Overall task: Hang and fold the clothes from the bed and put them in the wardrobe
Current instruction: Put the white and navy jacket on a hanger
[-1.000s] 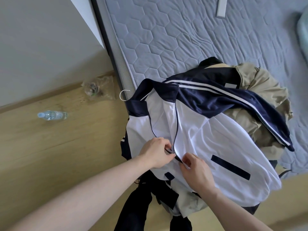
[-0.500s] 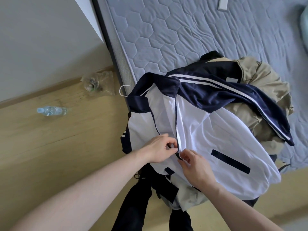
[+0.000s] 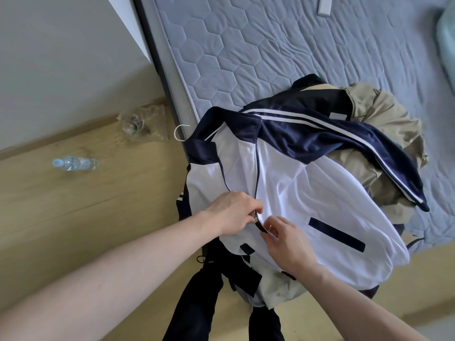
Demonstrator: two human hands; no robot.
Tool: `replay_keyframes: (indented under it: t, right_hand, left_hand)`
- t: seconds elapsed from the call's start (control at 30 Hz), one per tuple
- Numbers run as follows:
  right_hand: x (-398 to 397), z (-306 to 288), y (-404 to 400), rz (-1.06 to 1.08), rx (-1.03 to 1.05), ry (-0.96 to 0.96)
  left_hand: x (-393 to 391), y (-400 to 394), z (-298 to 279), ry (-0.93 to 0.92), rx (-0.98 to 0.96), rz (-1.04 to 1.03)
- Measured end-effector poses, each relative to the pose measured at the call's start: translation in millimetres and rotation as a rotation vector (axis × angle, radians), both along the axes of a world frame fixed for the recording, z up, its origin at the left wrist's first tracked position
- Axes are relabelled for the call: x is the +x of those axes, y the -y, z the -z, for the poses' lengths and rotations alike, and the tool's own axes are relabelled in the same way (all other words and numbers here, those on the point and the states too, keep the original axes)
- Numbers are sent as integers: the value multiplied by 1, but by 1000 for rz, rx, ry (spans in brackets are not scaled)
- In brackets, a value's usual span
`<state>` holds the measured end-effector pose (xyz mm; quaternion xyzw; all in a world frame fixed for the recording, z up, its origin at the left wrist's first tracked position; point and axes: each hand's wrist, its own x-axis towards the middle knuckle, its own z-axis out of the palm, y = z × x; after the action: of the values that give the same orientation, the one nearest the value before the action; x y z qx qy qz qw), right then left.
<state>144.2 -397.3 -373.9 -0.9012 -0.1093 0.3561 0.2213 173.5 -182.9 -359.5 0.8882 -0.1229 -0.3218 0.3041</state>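
While the left hand point(image 3: 234, 212) pinched the zip slider, having drawn it slightly up the white-and-navy polyester track jacket point(image 3: 307, 193), the right hand point(image 3: 288, 242) gripped the dark hem tab just below; zipping on the bed's edge remained barely begun.

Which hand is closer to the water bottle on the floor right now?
Left. The left hand pinches the jacket zipper on the side facing the water bottle; the right hand grips the zipper just beyond it, farther from the bottle.

white and navy track jacket point(image 3: 307, 193) lies front up at the bed's point(image 3: 246, 45) edge, zip partly open, on a white hanger point(image 3: 178, 132), over crumpled beige clothing point(image 3: 384, 124).
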Motion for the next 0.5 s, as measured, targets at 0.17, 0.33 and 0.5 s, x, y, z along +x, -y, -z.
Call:
replay_keyframes:
  t: [0.17,0.33,0.5]
  right_hand:
    - [1,-1,-3,24,-19,30]
    - [-4,-2,-3,74,-15,42]
    - [-7,-1,-3,77,-13,41]
  left_hand:
    - [-17,8,2,176,93,43]
    - [-30,13,12,120,57,-232]
    - [-37,16,24,-28,-7,-386]
